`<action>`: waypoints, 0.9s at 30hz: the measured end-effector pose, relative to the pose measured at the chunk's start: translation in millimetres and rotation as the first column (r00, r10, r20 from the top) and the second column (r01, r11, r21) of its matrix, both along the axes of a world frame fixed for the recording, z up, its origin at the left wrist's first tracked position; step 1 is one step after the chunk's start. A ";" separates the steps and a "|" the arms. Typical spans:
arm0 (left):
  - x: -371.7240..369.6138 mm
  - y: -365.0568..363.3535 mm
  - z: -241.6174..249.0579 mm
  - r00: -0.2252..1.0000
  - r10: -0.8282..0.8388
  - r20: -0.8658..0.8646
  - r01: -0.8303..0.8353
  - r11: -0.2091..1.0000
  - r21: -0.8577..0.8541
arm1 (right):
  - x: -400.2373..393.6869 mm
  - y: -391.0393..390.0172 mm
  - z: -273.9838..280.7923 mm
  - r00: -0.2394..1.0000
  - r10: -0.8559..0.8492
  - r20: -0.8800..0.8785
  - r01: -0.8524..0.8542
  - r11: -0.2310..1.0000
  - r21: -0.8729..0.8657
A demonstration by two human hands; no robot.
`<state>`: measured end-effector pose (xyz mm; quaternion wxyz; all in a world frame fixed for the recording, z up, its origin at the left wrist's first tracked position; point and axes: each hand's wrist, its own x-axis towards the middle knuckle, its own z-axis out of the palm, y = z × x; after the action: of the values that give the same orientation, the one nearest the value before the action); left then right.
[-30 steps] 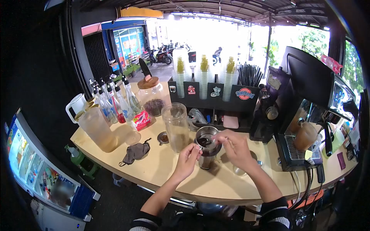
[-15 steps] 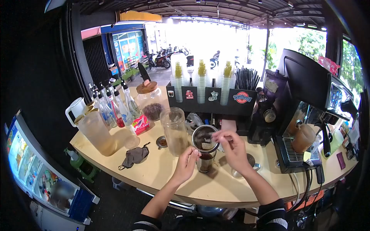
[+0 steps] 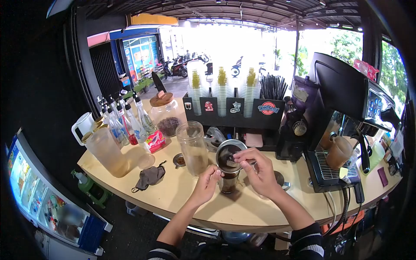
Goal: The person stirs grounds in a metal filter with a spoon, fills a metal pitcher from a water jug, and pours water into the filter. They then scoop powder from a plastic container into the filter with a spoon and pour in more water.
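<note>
A round metal-rimmed strainer (image 3: 225,152) with dark contents sits over a glass of dark liquid (image 3: 228,183). My left hand (image 3: 206,187) pinches the strainer's near-left edge between thumb and fingers. Over the strainer's right side, my right hand (image 3: 259,174) has its fingertips drawn together; whatever is between them is too small to make out. Just behind my left hand stands a tall clear plastic jar (image 3: 191,147). A metal cup (image 3: 279,178) lies partly behind my right hand.
To the left are a cloudy pitcher (image 3: 104,151), pump bottles (image 3: 145,115), a red packet (image 3: 155,141) and a dark cloth (image 3: 149,177). A cup rack (image 3: 221,106) lines the back. An espresso machine (image 3: 333,173) fills the right; the counter's curved edge (image 3: 173,213) is near me.
My right hand has moved left and slightly down, its fingertips now at the strainer's inside. The strainer tilts a little more toward me. My left hand keeps its grip.
</note>
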<state>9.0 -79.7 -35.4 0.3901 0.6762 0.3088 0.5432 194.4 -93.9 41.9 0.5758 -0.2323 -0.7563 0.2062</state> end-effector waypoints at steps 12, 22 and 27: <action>-6.8 6.4 3.5 0.999 -0.018 -0.036 0.020 0.998 0.067 | 7.5 -9.6 9.4 0.989 0.073 0.126 -0.076 0.997 0.017; -10.0 15.7 0.5 0.997 0.047 -0.055 -0.041 0.994 0.101 | 8.1 0.5 3.0 0.994 0.026 0.106 -0.035 0.996 0.084; -18.6 16.5 17.6 0.985 0.095 -0.148 -0.073 0.987 0.145 | 12.1 4.7 -4.0 0.980 0.106 0.165 -0.107 0.994 -0.003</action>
<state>-9.6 -63.2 -17.8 0.2936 0.7281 0.3276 0.5257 206.4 -89.1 37.9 0.4998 -0.2061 -0.8134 0.2146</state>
